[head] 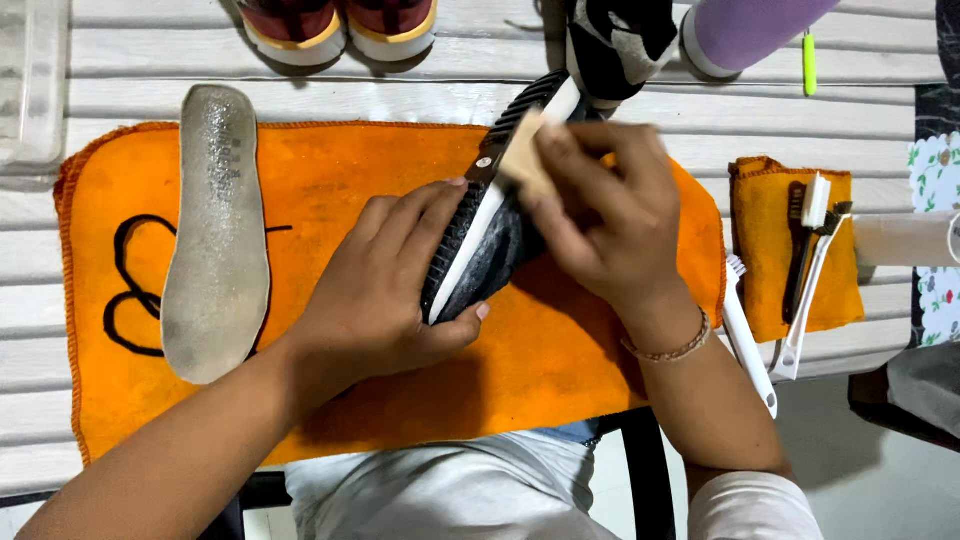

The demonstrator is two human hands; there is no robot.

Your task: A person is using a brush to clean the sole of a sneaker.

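Observation:
A dark shoe [500,245] with a black ribbed sole and a white sole edge lies on its side on an orange cloth [330,180]. My left hand [385,290] grips the shoe around its lower end, fingers over the sole. My right hand [600,210] presses a small tan block [522,150] against the white edge of the sole. A grey insole [217,235] lies flat on the left part of the cloth, over a black shoelace [125,290].
A smaller orange cloth [765,250] at the right carries several brushes [808,250]; another white brush [748,350] lies beside it. A pair of maroon shoes [340,25], a black-and-white shoe [615,40] and a purple object [745,30] stand at the table's far edge. Clear container [30,80] at far left.

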